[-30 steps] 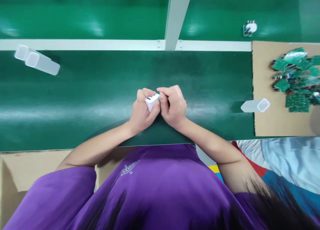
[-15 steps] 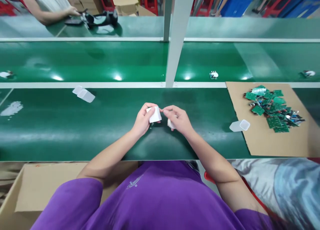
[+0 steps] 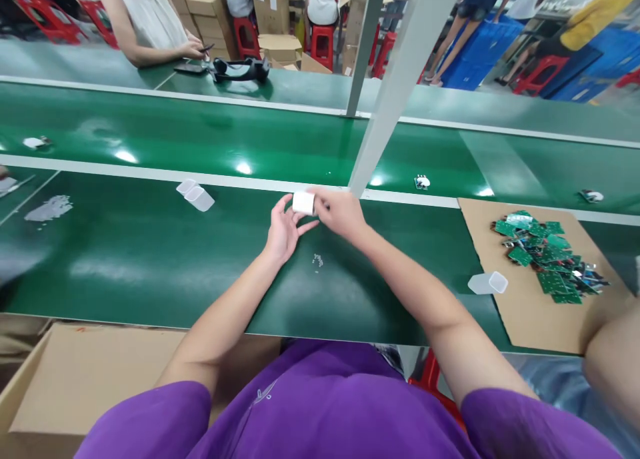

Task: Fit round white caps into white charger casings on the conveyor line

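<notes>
A small white box-shaped plastic piece (image 3: pixel 303 204) is up above the green bench, between my two hands. My right hand (image 3: pixel 343 212) grips its right side with thumb and fingers. On the other side, my left hand (image 3: pixel 283 232) is open with its fingers spread; its fingertips come close to the piece, and whether they touch it I cannot tell. Below the hands, a few tiny whitish bits (image 3: pixel 318 262) lie on the bench. Two translucent plastic cups (image 3: pixel 200 198) lie to the left of my left hand.
Right of me, a heap of green circuit boards (image 3: pixel 550 252) covers part of a cardboard sheet (image 3: pixel 480 229), with another translucent cup (image 3: pixel 489 283) at its edge. A slanting white post (image 3: pixel 385 92) stands ahead. Small assemblies (image 3: pixel 422 182) sit on the green belt. A person's arm shows at right.
Both hands have moved forward, away from my body. My left hand has opened off the white piece, which is now in my right hand. The camera view has tilted up and rotated.
</notes>
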The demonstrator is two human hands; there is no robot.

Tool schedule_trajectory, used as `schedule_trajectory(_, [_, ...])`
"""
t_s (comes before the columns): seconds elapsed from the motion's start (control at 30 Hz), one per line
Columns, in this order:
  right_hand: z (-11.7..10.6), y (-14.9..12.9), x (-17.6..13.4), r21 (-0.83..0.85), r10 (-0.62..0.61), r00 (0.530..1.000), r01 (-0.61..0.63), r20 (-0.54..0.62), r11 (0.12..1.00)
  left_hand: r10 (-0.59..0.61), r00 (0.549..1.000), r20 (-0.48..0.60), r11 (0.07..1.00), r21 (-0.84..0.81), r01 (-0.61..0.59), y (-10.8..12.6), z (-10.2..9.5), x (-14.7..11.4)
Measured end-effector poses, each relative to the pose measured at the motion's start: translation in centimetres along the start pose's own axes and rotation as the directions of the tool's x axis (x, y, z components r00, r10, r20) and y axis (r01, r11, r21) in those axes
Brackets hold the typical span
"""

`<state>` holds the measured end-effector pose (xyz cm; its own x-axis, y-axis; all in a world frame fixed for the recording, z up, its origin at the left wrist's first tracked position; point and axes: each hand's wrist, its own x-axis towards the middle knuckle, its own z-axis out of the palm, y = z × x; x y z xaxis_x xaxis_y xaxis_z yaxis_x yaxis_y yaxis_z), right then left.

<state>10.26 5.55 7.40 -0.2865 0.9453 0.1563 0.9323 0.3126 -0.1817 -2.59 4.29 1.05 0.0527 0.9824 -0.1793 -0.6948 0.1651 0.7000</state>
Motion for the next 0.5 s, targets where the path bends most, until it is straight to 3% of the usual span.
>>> schedule_trajectory(0.07, [-0.8,0.1,4.9,-0.11,0.166,0.984,-0.158,0.067,0.981,0.061,0.995,-0.081,0.998,0.024,-0.059,0.7,-0.9,1.1])
schedule_trajectory(0.13, [-1.1,0.4,9.1,-0.144,0.245,0.962,-0.227,0.119,0.963,0.095,0.984,-0.152,0.992,0.093,-0.081,1.0,-1.7,1.9])
schedule_trajectory(0.27, [-1.1,0.7,13.7,-0.146,0.316,0.93,-0.291,0.19,0.945,0.119,0.981,-0.155,0.981,0.169,-0.092,0.4,-2.1,2.4])
schedule_trajectory(0.4, [-3.4,0.7,12.1,-0.059,0.226,0.956,-0.219,0.188,0.974,0.19,0.97,-0.154,0.973,0.161,-0.165,1.5,-1.7,2.1])
schedule_trajectory(0.47, [-6.0,1.4,9.1,0.061,0.068,0.99,-0.076,0.125,0.995,0.332,0.93,-0.159,0.94,0.135,-0.313,3.9,-2.2,1.8])
schedule_trajectory(0.5, [-7.4,2.0,7.3,0.17,-0.067,0.997,0.061,0.027,0.984,0.427,0.893,-0.146,0.903,0.123,-0.411,5.4,-2.7,1.5])
